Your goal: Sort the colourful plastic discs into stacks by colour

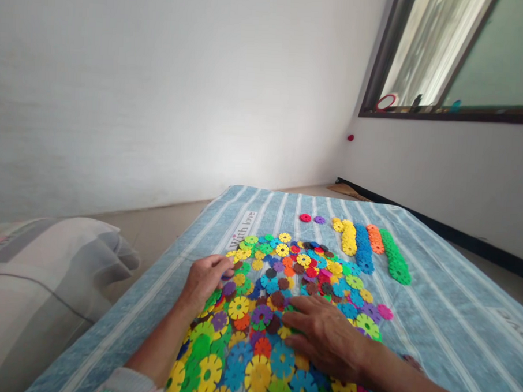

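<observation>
Many flat, notched plastic discs in mixed colours lie in a broad pile (pixel 257 376) on a blue striped cloth (pixel 153 289). At the pile's left edge, my left hand (pixel 203 280) has its thumb and fingers pinched together near a dark disc; what it holds is too small to make out. My right hand (pixel 325 331) rests palm down on the pile's right part, fingers spread over brown and purple discs. Beyond the pile are overlapping rows of yellow (pixel 349 239), blue (pixel 364 249), orange (pixel 376 240) and green discs (pixel 395 257), with a red disc (pixel 305 218) and a purple disc (pixel 320 220) beside them.
On the left, a pale grey and white cloth (pixel 45 285) covers something beside the striped surface. White walls (pixel 183 88) stand behind and to the right. A round red-rimmed mirror (pixel 386 102) and small items sit on the window sill at the upper right.
</observation>
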The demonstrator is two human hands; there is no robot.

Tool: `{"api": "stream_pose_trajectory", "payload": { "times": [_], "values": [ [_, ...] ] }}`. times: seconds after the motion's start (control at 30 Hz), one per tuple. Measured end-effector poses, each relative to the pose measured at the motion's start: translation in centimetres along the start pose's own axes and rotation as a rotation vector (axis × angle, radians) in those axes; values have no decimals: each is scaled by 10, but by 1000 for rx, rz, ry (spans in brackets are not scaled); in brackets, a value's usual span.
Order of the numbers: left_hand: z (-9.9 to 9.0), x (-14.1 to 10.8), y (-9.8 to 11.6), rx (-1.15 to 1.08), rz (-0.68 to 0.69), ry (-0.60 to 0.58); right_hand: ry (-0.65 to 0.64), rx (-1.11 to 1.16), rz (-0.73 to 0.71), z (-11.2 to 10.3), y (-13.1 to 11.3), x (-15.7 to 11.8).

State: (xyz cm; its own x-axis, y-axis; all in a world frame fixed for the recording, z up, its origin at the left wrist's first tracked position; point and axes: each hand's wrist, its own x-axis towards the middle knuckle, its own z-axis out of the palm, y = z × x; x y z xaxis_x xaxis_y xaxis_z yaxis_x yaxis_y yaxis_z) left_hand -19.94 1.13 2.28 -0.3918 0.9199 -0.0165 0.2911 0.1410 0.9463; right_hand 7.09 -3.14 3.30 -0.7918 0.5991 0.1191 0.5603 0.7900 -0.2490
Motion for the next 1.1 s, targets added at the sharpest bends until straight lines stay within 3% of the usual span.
{"api": "stream_pose_trajectory", "payload": {
  "times": [0.17,0.33,0.47,0.87,1.1],
  "values": [
    [2,-2,2,131,58,1,-41,-8,57,-6,2,-10],
    [4,1,-1,354,206,14,68,-60,182,-1,19,-8],
    [4,2,-1,450,244,-6,102,-131,294,5,32,-7],
    [8,3,-4,536,312,11,120,-57,239,7,21,-26],
    [8,5,-8,541,332,25,170,-16,260,-1,30,-7]
  ]
}}
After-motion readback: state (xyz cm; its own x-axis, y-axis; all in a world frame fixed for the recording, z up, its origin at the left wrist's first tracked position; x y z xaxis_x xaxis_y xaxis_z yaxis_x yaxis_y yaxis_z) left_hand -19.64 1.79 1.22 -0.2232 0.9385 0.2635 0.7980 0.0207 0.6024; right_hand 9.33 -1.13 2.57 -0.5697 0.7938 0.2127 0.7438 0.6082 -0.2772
